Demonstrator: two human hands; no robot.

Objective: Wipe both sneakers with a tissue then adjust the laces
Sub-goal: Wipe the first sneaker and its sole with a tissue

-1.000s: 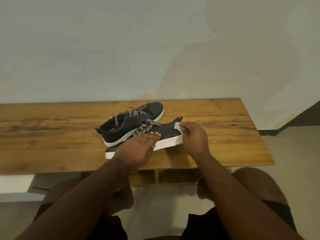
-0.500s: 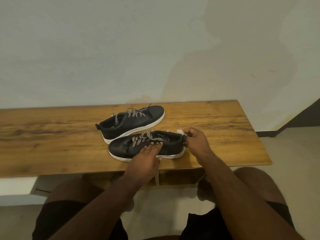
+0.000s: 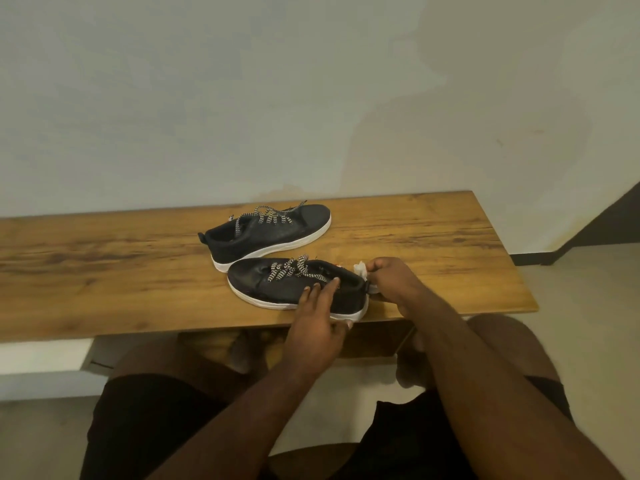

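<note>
Two black sneakers with white soles and black-and-white laces lie on the wooden table [image 3: 104, 271]. The far sneaker [image 3: 266, 233] points its toe to the right. The near sneaker [image 3: 277, 285] lies close to the front edge with its toe to the left. My left hand [image 3: 317, 327] grips the near sneaker's side, fingers on its collar and thumb under the sole. My right hand [image 3: 394, 282] presses a crumpled white tissue [image 3: 362, 270] against that sneaker's heel.
A pale wall rises right behind the table. The table's right end stops near a dark doorway [image 3: 606, 223]. My knees in dark shorts sit below the front edge, over a light floor.
The near sneaker has tipped down from its side onto its sole. My right hand with the tissue slid to the heel, and my left hand shifted to the shoe's near side.
</note>
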